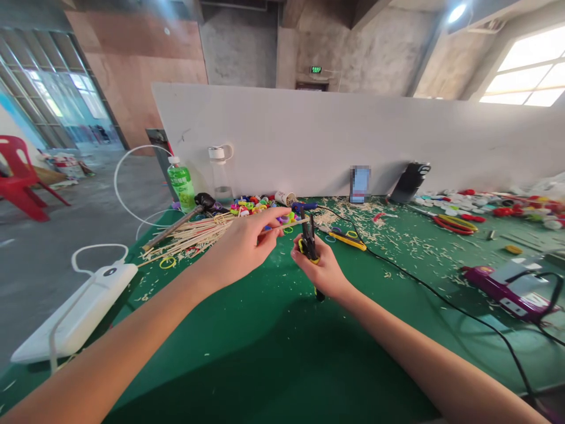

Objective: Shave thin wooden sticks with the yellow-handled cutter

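Note:
My left hand [245,242] pinches a thin wooden stick [286,225] and holds it level over the green table [265,330]. The stick's far end lies in the jaws of black-and-yellow cutters [308,241], which my right hand [321,268] grips upright by the handles. The two hands are close together, just in front of a heap of wooden sticks [194,235] and a pile of small coloured rings [253,206].
A hammer [185,219], a green bottle [181,184] and a clear bottle [219,171] stand at the back left. A white power bank [79,312] lies at the left edge. Yellow scissors [348,237], red scissors [454,224], a black cable [441,294], a purple device [507,285] and wood chips lie right.

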{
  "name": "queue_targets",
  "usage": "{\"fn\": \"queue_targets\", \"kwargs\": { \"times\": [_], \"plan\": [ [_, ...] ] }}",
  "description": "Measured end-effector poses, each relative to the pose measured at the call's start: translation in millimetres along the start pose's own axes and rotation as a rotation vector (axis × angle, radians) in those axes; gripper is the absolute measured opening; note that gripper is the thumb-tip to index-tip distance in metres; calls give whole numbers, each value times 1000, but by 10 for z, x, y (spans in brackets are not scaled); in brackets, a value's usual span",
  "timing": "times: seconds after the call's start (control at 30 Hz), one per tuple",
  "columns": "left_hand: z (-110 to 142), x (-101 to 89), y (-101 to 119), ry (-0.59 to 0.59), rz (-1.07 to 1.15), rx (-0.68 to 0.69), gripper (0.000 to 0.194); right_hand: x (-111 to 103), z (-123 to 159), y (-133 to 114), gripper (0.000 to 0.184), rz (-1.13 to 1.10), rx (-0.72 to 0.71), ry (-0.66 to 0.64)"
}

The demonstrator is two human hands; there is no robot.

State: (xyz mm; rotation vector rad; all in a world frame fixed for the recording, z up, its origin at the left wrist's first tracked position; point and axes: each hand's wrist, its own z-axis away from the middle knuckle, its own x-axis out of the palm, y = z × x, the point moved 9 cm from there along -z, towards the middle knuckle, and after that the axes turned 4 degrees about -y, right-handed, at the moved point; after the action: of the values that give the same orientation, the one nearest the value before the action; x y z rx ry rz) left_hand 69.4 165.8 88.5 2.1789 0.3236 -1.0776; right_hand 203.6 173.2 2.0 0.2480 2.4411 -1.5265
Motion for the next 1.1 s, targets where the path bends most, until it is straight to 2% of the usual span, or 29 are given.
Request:
{"fn": "queue_targets", "kwargs": {
  "times": [0.13,0.27,0.4,0.5,0.6,0.8,1.1],
  "plan": [
    [1,-12,-15,32,36,-38,19,7,7,-37,18,8,-11,-4],
    [1,64,51,47,35,-30,2,18,3,-91,13,73,-52,-5],
    [25,120,140,115,91,8,8,-8,-1,-60,14,56,-57,13],
    [25,176,156,74,166,14,19,-51,3,-5,15,25,-25,29],
    [21,193,110,33,210,-14,27,-41,5,6,19,-19,-1,-7],
    [39,185,93,82,98,25,21,-21,-1,-26,25,-31,6,-29],
    [38,243,100,52,-7,44,20,-25,-3,-22,19,8,21,34]
  ]
}}
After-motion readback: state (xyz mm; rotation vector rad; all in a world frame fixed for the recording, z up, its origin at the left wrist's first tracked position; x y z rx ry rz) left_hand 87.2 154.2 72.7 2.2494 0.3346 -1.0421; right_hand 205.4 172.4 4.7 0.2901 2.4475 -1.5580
